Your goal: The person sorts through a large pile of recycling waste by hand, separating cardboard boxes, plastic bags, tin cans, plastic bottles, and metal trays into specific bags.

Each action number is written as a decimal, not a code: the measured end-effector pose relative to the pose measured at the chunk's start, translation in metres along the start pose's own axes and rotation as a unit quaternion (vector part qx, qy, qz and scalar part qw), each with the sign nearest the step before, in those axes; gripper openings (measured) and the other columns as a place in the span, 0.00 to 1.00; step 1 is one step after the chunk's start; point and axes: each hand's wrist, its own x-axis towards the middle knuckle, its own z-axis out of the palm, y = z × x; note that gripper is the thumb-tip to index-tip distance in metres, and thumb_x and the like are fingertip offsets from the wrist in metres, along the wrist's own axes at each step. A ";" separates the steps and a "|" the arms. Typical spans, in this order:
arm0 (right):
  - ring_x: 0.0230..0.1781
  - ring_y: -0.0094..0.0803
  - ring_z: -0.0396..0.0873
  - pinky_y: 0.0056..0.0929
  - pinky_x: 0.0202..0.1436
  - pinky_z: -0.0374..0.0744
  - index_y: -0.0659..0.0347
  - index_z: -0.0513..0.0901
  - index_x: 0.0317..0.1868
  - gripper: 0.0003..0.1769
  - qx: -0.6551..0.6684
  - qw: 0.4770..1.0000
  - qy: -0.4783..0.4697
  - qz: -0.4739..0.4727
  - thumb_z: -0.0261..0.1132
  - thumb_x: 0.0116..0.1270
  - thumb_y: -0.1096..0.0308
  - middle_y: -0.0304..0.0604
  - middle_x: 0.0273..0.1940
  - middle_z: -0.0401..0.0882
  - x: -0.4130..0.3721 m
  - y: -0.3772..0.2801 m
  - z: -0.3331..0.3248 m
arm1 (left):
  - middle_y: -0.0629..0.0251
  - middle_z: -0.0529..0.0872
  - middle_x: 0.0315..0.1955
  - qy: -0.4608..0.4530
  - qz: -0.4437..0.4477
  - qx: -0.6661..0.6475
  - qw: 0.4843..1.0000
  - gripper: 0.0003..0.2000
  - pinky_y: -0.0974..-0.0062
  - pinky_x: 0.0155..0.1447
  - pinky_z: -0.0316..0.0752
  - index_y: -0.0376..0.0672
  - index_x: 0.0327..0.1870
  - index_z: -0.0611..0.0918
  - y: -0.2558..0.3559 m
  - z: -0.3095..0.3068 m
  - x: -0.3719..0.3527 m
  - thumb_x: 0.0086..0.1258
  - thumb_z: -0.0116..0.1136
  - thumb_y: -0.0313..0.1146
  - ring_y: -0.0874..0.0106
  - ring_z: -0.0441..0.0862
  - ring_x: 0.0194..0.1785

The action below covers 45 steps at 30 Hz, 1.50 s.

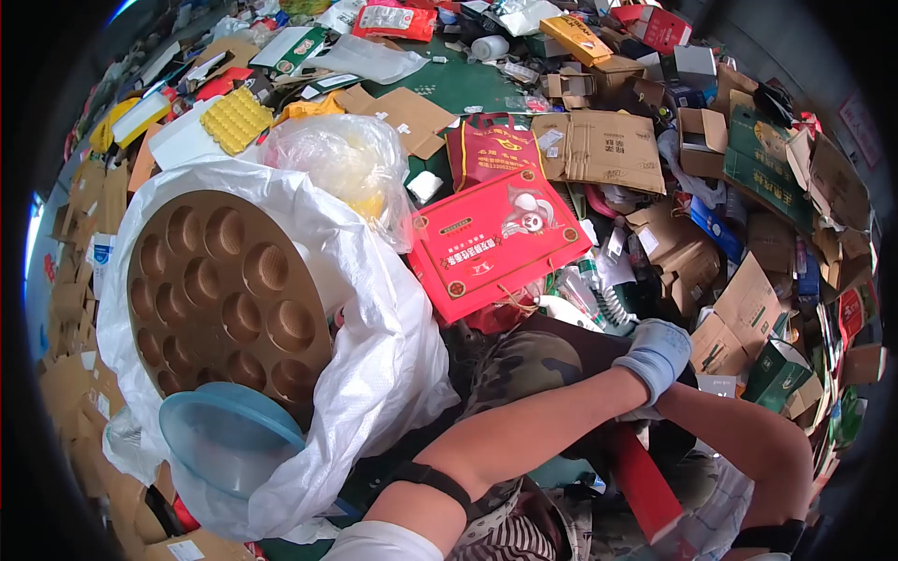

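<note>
My left hand (pixel 662 355), in a pale white-blue glove, is bent closed at the right of my lap; what its fingers hold is hidden. My left forearm crosses over to it from the lower left. My right hand (pixel 642 413), also gloved, sits just below and behind the left wrist, mostly covered, so its fingers do not show. Right beside my left hand is a dark brown flat surface (pixel 585 338), partly hidden. Beneath the hands, a red box-like piece (pixel 645 491) slants down across my lap.
At left, a white woven sack (pixel 393 346) holds a brown tray with round hollows (pixel 201 280) and a blue translucent bowl (pixel 229 439). A red gift box (pixel 496 243) lies ahead. Cardboard boxes (pixel 613 154) and mixed waste heap up at the right and back.
</note>
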 end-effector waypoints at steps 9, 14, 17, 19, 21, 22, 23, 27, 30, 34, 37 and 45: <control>0.49 0.35 0.74 0.30 0.54 0.73 0.66 0.72 0.55 0.19 0.162 0.978 0.118 -0.050 0.55 0.67 0.65 0.47 0.51 0.75 -0.002 0.082 0.021 | 0.68 0.86 0.31 0.027 0.067 -0.013 0.997 0.09 0.66 0.30 0.75 0.47 0.39 0.85 0.042 0.032 0.040 0.61 0.55 0.33 0.68 0.84 0.35; 0.50 0.34 0.74 0.29 0.54 0.73 0.66 0.72 0.56 0.19 0.369 0.903 0.192 -0.103 0.53 0.68 0.67 0.46 0.52 0.74 0.014 0.137 0.082 | 0.63 0.86 0.35 -0.041 0.150 -0.112 0.981 0.12 0.63 0.36 0.75 0.45 0.41 0.84 0.059 0.041 0.037 0.60 0.55 0.37 0.66 0.84 0.37; 0.51 0.34 0.73 0.29 0.55 0.73 0.66 0.71 0.57 0.18 0.481 0.838 0.224 -0.125 0.52 0.69 0.68 0.46 0.53 0.74 0.020 0.165 0.134 | 0.57 0.83 0.38 0.050 0.203 -0.418 0.884 0.16 0.69 0.51 0.72 0.44 0.47 0.79 0.004 0.043 0.019 0.60 0.56 0.41 0.61 0.80 0.45; 0.51 0.33 0.73 0.29 0.55 0.73 0.66 0.71 0.57 0.18 0.508 0.816 0.240 -0.136 0.52 0.69 0.68 0.45 0.53 0.74 0.015 0.186 0.153 | 0.57 0.81 0.44 0.165 0.105 -0.491 0.849 0.17 0.67 0.52 0.72 0.44 0.49 0.78 -0.060 0.053 0.010 0.59 0.58 0.36 0.58 0.79 0.47; 0.52 0.33 0.73 0.29 0.55 0.73 0.66 0.71 0.57 0.18 0.507 0.809 0.255 -0.151 0.51 0.70 0.69 0.45 0.54 0.73 0.008 0.209 0.166 | 0.54 0.73 0.55 0.223 -0.110 -0.215 0.944 0.29 0.63 0.59 0.68 0.49 0.61 0.68 -0.132 0.099 0.009 0.57 0.61 0.40 0.57 0.73 0.56; 0.52 0.33 0.73 0.29 0.55 0.73 0.66 0.70 0.57 0.18 0.493 0.813 0.265 -0.160 0.51 0.70 0.69 0.45 0.54 0.73 0.004 0.221 0.167 | 0.51 0.65 0.62 0.119 -0.248 -0.144 0.951 0.36 0.57 0.63 0.63 0.51 0.66 0.62 -0.159 0.118 0.005 0.54 0.62 0.43 0.53 0.66 0.62; 0.52 0.33 0.73 0.29 0.55 0.73 0.66 0.70 0.58 0.17 0.478 0.816 0.277 -0.171 0.51 0.70 0.70 0.44 0.54 0.73 -0.001 0.230 0.167 | 0.50 0.59 0.65 0.065 -0.295 -0.084 0.950 0.39 0.51 0.64 0.58 0.54 0.68 0.59 -0.183 0.141 0.001 0.53 0.63 0.44 0.51 0.60 0.66; 0.52 0.32 0.73 0.27 0.55 0.73 0.65 0.71 0.57 0.17 0.791 0.537 0.240 -0.168 0.52 0.68 0.74 0.43 0.53 0.74 -0.030 0.218 0.130 | 0.53 0.55 0.68 0.046 -0.166 0.257 0.951 0.40 0.48 0.67 0.52 0.58 0.69 0.58 -0.256 0.253 -0.015 0.53 0.64 0.46 0.50 0.54 0.69; 0.50 0.32 0.75 0.31 0.55 0.73 0.66 0.72 0.55 0.23 0.787 0.522 0.234 -0.230 0.59 0.57 0.72 0.43 0.51 0.75 -0.029 0.232 0.127 | 0.54 0.52 0.69 -0.014 -0.231 0.238 0.943 0.44 0.47 0.68 0.48 0.59 0.69 0.56 -0.272 0.252 0.012 0.49 0.66 0.50 0.51 0.51 0.71; 0.51 0.37 0.74 0.36 0.57 0.71 0.67 0.70 0.57 0.32 0.824 0.485 0.225 -0.188 0.62 0.46 0.71 0.45 0.51 0.75 -0.053 0.189 0.101 | 0.51 0.60 0.66 -0.092 -0.298 0.089 0.946 0.41 0.54 0.66 0.58 0.54 0.70 0.54 -0.310 0.232 0.055 0.55 0.60 0.49 0.53 0.61 0.66; 0.45 0.32 0.76 0.29 0.49 0.73 0.63 0.65 0.62 0.38 0.827 0.499 0.149 -0.211 0.66 0.47 0.71 0.41 0.47 0.76 -0.068 0.185 0.077 | 0.45 0.76 0.51 -0.118 -0.302 0.045 0.945 0.20 0.60 0.55 0.71 0.46 0.58 0.71 -0.389 0.226 0.096 0.67 0.46 0.41 0.53 0.77 0.51; 0.57 0.37 0.70 0.39 0.62 0.66 0.65 0.69 0.58 0.32 0.827 0.424 0.274 -0.246 0.63 0.60 0.52 0.45 0.55 0.73 -0.060 0.189 0.052 | 0.56 0.84 0.33 0.270 -0.259 -0.139 0.917 0.07 0.71 0.43 0.74 0.40 0.39 0.80 -0.419 0.057 0.084 0.65 0.53 0.32 0.67 0.80 0.36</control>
